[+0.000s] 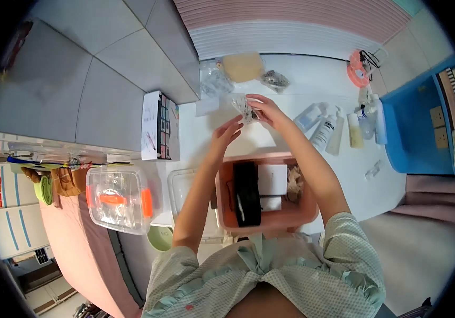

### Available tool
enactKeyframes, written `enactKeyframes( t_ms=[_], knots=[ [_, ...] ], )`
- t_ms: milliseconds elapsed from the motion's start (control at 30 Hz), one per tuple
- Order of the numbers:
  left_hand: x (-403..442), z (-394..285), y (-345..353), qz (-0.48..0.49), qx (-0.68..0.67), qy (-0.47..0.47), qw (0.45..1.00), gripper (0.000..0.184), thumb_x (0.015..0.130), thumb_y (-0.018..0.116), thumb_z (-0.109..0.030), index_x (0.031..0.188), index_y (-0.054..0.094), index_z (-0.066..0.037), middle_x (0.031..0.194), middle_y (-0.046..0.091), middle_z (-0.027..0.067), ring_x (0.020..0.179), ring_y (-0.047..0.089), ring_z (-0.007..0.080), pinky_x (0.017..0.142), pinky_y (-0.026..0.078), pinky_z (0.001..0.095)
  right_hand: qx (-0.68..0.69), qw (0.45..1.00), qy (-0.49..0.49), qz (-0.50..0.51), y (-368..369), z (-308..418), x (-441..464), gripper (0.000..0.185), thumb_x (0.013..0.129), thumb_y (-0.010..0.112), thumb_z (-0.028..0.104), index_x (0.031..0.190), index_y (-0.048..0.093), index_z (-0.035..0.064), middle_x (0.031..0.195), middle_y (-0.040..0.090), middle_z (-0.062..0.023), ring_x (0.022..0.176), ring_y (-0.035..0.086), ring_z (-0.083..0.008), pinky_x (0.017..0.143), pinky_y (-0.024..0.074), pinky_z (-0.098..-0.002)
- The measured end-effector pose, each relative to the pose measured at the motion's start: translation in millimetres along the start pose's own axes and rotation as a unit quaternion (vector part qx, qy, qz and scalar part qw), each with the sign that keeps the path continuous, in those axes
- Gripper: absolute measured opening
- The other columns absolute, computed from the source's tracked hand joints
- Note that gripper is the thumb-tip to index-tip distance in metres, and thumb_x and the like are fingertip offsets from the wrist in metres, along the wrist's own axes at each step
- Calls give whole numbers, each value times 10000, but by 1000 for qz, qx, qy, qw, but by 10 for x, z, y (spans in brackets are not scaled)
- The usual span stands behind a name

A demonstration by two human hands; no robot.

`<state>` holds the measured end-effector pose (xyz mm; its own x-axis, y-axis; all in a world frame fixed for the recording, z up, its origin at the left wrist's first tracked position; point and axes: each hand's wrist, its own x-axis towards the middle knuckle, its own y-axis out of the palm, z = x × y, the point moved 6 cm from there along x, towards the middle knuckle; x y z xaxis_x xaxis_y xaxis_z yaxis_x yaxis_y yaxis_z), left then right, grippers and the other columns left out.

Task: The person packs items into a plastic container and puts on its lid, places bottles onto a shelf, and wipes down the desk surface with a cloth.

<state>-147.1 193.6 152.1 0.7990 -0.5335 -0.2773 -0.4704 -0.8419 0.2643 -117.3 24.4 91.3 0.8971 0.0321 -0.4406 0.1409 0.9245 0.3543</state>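
Worktop (pixel 391 199), white, seen from above; far edge meets a pink-and-white ribbed panel (pixel 296 32).

Clear bag (pixel 248 112) with small dark contents: raised in front of the person, over the middle of the worktop's far half. Right hand (pixel 266 110) grasps it from the right, fingers bent over its upper side. Left hand (pixel 227 132): fingers loosely curved, tips at the bag's lower left side; cannot tell whether they pinch the plastic or only rest beside it.

Along the far edge, left to right: crumpled clear packaging (pixel 216 83), a tan item (pixel 243 67), a second bag (pixel 275 80) with dark contents. Far right corner: coral round object (pixel 358 70) with a black cord.

Left edge: printed box (pixel 158 127). Near edge, centre: pink bin (pixel 312 209), open, holding a black case (pixel 247 195) and a white box (pixel 273 179). Transparent lid (pixel 181 183) just left of the bin, partly behind the left forearm.

Right half: row of bottles (pixel 324 132), some upright or tilted, hard to tell. Small clear piece (pixel 374 169) near the right edge. Blue tub (pixel 410 127) just beyond that edge.
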Motion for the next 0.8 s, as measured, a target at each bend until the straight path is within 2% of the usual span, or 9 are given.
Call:
enactKeyframes(
  t_ms=[100,200,233,400,500,600,700,767,800],
  knots=[
    [-355,-75,213,30,31,22,999,417,942,468,-249,1252,496,28,1275,514,111,1175,484,205,1011,367,328,-29,998,-56,6,-4,111,-536,380,821,644,195,1175,547,99,734,560,38,559,447,-22,478,303,-158],
    [-617,158,326,49,70,8,996,356,936,481,-180,1217,532,32,1213,568,77,1085,516,137,953,390,265,-45,992,-95,-76,-105,60,-1090,382,811,648,159,1180,561,115,757,543,55,546,420,-32,472,292,-175],
    [-791,38,476,43,77,1,996,325,931,489,-149,1185,552,42,1162,597,70,1048,520,121,934,388,248,-103,986,-103,-81,-101,138,-1351,360,822,636,132,1170,556,85,846,598,22,647,490,-28,522,338,-157],
    [-1121,550,809,84,105,46,990,321,920,507,-112,1211,540,18,1140,603,55,1058,516,116,924,387,260,-70,990,-116,-50,-388,-72,-2068,289,853,563,31,1141,591,32,928,630,-7,738,543,-48,624,425,-179],
    [-1306,723,1040,86,141,59,985,278,914,507,-103,1153,571,24,1118,611,95,1035,534,139,912,397,263,-152,963,-192,-112,-495,-135,-2409,265,852,548,19,1110,609,10,957,648,-30,763,581,-70,702,470,-206],
    [-1456,820,1251,118,189,107,969,386,872,558,-154,1212,511,24,1221,530,213,1070,552,280,933,412,317,-233,940,-192,-161,-547,-275,-2709,244,829,561,12,1059,640,15,873,659,-16,745,584,-59,653,468,-216],
    [-1536,1015,1344,78,328,168,926,420,854,572,-173,1204,497,47,1230,500,252,1080,535,324,935,409,320,-395,869,-167,-246,-501,-369,-2916,241,781,573,47,1000,672,56,730,654,-121,624,618,-194,574,471,-302],
    [-1519,1160,1396,107,283,143,942,432,850,575,-183,1198,495,59,1198,507,271,1059,539,339,924,414,328,-476,826,-131,-272,-353,-363,-2993,240,759,565,65,970,679,70,730,622,-195,648,600,-337,594,485,-384],
    [-1504,1222,1420,122,261,130,949,438,848,576,-188,1195,494,65,1182,511,281,1048,541,346,918,417,332,-514,801,-145,-270,-337,-419,-2978,241,760,563,59,971,679,73,749,625,-199,671,606,-340,616,490,-387]
  ],
)
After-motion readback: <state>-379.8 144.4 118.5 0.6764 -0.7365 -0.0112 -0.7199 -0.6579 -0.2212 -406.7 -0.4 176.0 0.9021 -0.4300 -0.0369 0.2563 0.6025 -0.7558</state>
